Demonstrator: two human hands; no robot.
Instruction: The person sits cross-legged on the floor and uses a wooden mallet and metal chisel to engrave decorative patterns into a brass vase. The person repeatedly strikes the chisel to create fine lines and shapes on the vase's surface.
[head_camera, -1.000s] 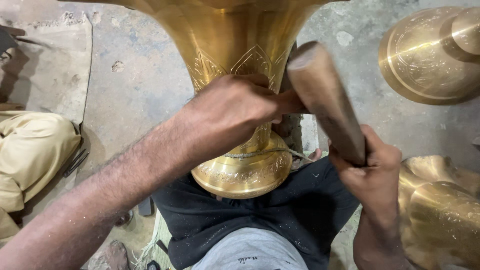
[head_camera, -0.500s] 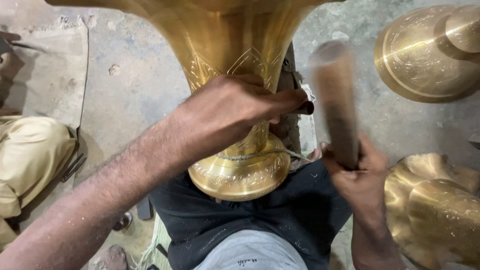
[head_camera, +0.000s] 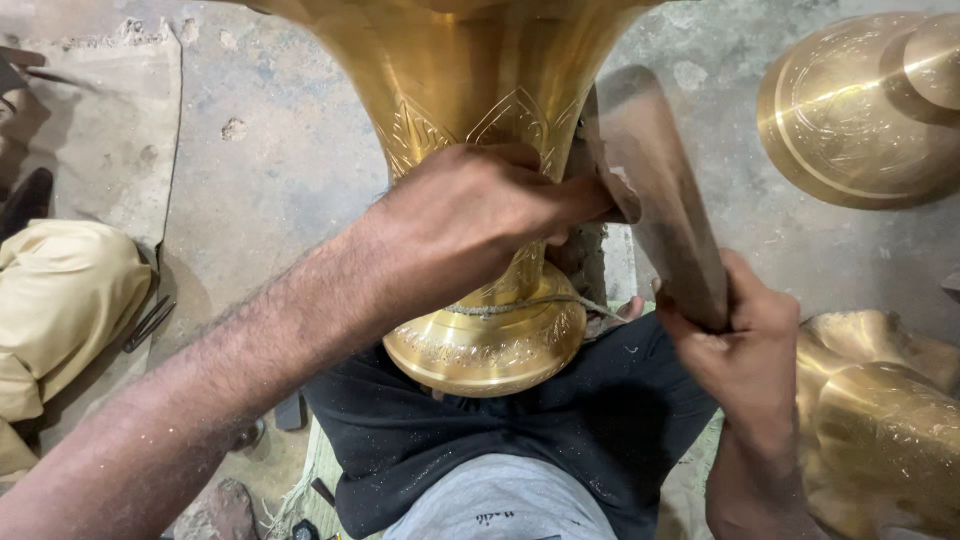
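Observation:
A large engraved brass vase (head_camera: 470, 90) lies between my legs, its round base (head_camera: 487, 345) resting on my lap and its wide mouth pointing away. My left hand (head_camera: 480, 215) is closed over a small tool pressed against the vase's narrow neck; the tool is mostly hidden under my fingers. My right hand (head_camera: 745, 345) grips the lower end of a thick wooden mallet (head_camera: 660, 190), which stands tilted with its head close to my left fingertips. A string (head_camera: 530, 303) is wound around the neck just above the base.
Another round brass piece (head_camera: 860, 110) lies on the concrete floor at the upper right, and more brass pieces (head_camera: 880, 420) sit by my right knee. A person's bent leg in tan trousers (head_camera: 60, 300) is at the left, on a flat mat (head_camera: 110, 130).
The mallet has swung back and forth: its head rose and blurred half a second ago, and now it is tilted toward my left fingertips again. My left hand stays on the vase's neck.

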